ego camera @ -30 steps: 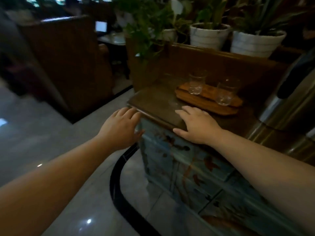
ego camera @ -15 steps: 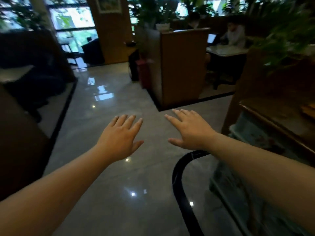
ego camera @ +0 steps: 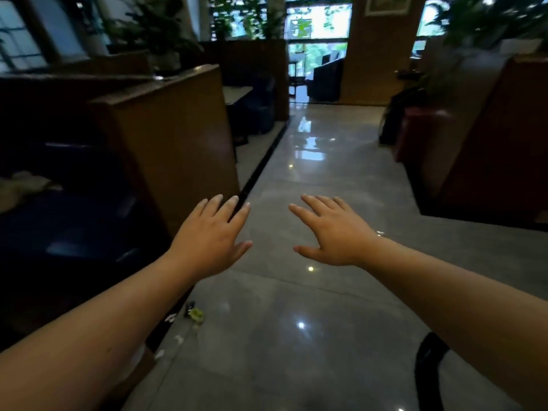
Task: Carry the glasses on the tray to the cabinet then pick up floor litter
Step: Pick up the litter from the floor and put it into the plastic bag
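Observation:
My left hand (ego camera: 212, 240) and my right hand (ego camera: 333, 232) are stretched out in front of me above the glossy grey floor, palms down, fingers apart, holding nothing. Floor litter lies below my left forearm by the black floor border: a small yellow-green crumpled piece (ego camera: 196, 314) beside a dark scrap, and white paper scraps (ego camera: 178, 339) closer to me. The cabinet, the tray and the glasses are out of view.
A wooden booth partition (ego camera: 166, 137) and dark seating (ego camera: 74, 221) stand on the left. Another brown partition (ego camera: 498, 137) and a red bin (ego camera: 421, 134) line the right. A tiled aisle (ego camera: 311, 179) runs ahead toward bright windows. A black curved floor stripe (ego camera: 427, 360) sits lower right.
My view has swung left, away from the cabinet with the tray and glasses, to the aisle. Both hands stay open in front of me. Litter has come into view.

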